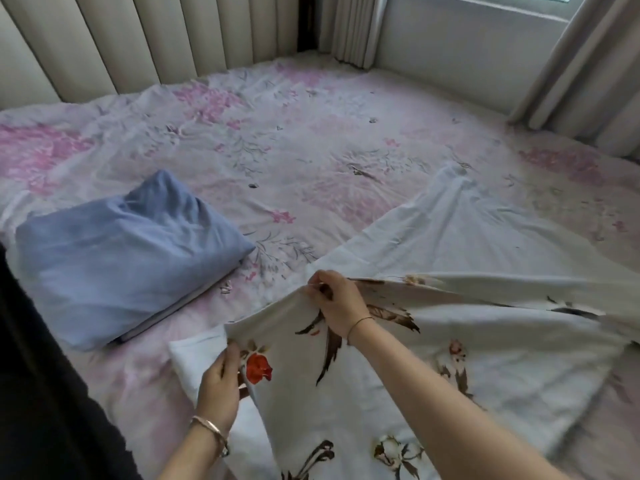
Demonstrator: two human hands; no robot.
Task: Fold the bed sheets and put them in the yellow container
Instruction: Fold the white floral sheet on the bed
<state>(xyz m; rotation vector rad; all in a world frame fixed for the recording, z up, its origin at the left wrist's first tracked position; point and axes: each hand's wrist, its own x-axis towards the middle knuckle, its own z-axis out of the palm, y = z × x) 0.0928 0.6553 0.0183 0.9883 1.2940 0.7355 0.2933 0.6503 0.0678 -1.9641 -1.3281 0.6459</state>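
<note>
A white bed sheet with red and brown flower prints (pixel 450 358) lies spread over the near right of the bed, its plain white underside turned up at the far side. My left hand (pixel 220 386) grips its near left edge beside a red flower. My right hand (pixel 337 303) pinches a raised fold of the same sheet a little farther away, lifting it off the bed. A folded blue sheet (pixel 114 258) rests on the bed to the left. No yellow container is in view.
The bed (pixel 294 140) wears a wrinkled pink floral cover. A padded beige headboard (pixel 138 39) runs along the far left. Curtains (pixel 581 71) and a window wall stand at the far right. A dark edge (pixel 41 393) fills the near left.
</note>
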